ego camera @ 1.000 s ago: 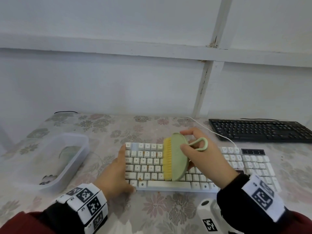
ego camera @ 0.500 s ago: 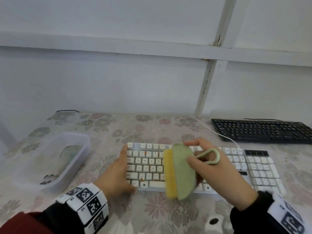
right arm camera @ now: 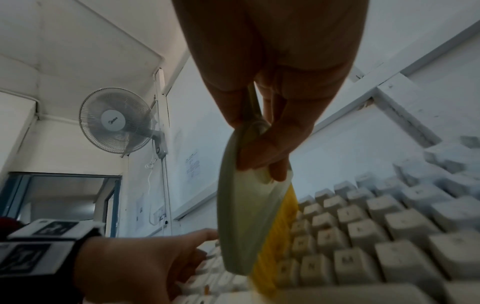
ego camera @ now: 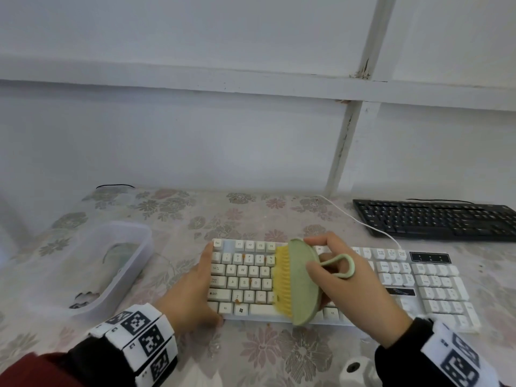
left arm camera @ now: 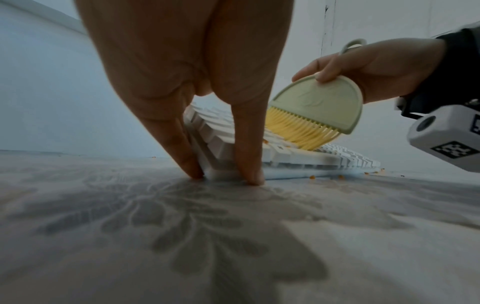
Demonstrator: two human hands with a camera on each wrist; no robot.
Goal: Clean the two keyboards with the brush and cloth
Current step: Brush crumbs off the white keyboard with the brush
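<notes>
A white keyboard lies in front of me with orange crumbs on its left keys. My right hand grips a green brush by its body. The brush's yellow bristles rest on the keys near the front edge, and the right wrist view shows the brush tilted over the keys. My left hand presses straight fingers against the keyboard's left end. A black keyboard lies at the back right. No cloth is clearly in view.
A clear plastic tub stands on the left with something greenish dimly seen inside. A white cable runs from the white keyboard to the wall. Loose crumbs lie on the flowered tablecloth by the keyboard's front edge.
The brush has swept down the keys from the upper rows toward the front edge. My left hand has stayed at the keyboard's left end.
</notes>
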